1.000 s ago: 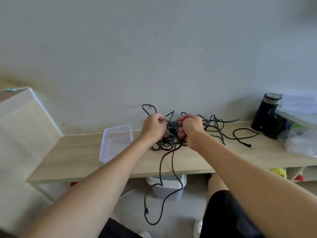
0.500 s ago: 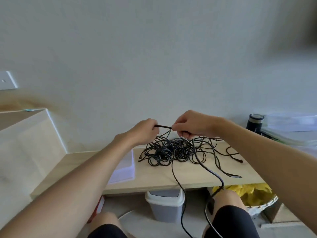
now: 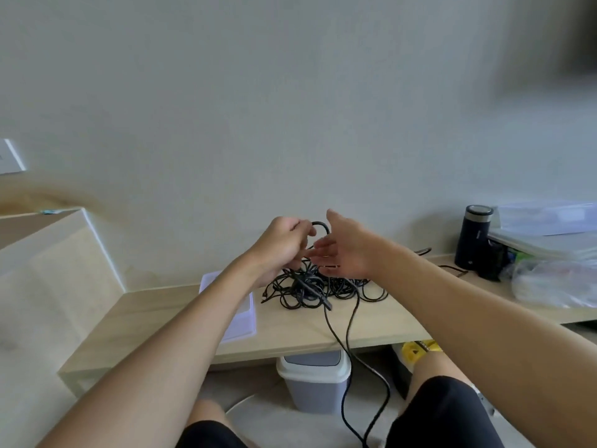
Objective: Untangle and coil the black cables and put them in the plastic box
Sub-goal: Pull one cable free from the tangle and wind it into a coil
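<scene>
Left hand (image 3: 281,244) curled round a cable loop (image 3: 320,225) lifted above the black cables (image 3: 307,287) tangled on the bench (image 3: 381,321). Right hand (image 3: 347,250) open, fingers straight, just beside the loop. Plastic box (image 3: 240,321) left of tangle, behind left forearm.

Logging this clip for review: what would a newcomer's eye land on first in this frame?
The two hands raised mid-frame: the left hand pinches a loop of the black cables, while the right hand spreads its fingers beside it. Below them the cables lie in a tangled heap on the table, two strands trailing over its front edge toward the floor. The plastic box sits left of the heap, partly behind the left forearm.
</scene>
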Motion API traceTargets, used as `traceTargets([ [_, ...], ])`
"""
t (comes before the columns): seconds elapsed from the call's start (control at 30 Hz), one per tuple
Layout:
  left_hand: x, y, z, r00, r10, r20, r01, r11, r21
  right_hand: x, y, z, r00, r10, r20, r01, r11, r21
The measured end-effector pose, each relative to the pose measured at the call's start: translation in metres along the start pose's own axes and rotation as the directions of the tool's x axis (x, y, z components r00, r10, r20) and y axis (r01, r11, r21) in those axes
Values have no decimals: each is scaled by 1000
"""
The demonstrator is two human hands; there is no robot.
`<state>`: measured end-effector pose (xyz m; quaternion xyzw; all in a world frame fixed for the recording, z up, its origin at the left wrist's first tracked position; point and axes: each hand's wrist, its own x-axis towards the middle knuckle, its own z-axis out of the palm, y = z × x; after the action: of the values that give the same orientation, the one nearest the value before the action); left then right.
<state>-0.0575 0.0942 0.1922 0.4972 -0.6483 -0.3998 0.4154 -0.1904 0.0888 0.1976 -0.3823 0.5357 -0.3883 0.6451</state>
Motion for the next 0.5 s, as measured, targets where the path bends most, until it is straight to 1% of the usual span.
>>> traceTargets([
  [0.03,-2,-1,3,998,-24,56,26,999,-30,5,0,-2,998,38,42,-46,975,216],
  [0.07,-5,-3,5,990,-39,132,45,998,-38,9,-1,-3,997,48,56,-67,910,408],
  [0.1,-7,-6,4,972,-54,228,64,997,-39,13,-3,-3,997,55,49,-73,836,543],
  [0.13,-9,-10,2,939,-75,334,93,995,-37,15,-5,-1,997,72,26,-73,789,610],
  [0.17,-11,-13,-3,892,-100,440,124,992,-26,15,-6,1,996,94,11,-79,767,636],
  [0.23,-18,-16,-14,759,-140,636,148,988,41,18,-5,0,994,101,-38,-47,719,694],
  [0.27,-22,-16,-21,687,-156,709,139,987,81,20,-5,-4,993,92,-68,-15,691,723],
  [0.3,-26,-17,-25,639,-165,751,127,986,108,23,-5,-9,994,70,-86,15,682,731],
  [0.33,-27,-19,-27,629,-169,759,145,984,99,26,-4,-13,995,35,-93,40,714,699],
  [0.37,-27,-19,-26,667,-168,726,198,979,44,27,-3,-13,997,-11,-80,58,782,620],
  [0.4,-25,-17,-21,736,-163,657,268,961,-63,24,-2,-8,997,-60,-37,71,861,504],
  [0.43,-21,-16,-14,813,-148,563,302,934,-190,19,-1,0,995,-99,24,83,923,376],
  [0.47,-18,-14,-5,876,-129,465,289,912,-291,13,0,7,989,-122,84,94,955,282],
  [0.5,-15,-14,1,918,-113,381,245,916,-319,9,-2,12,981,-144,127,111,965,238],
])
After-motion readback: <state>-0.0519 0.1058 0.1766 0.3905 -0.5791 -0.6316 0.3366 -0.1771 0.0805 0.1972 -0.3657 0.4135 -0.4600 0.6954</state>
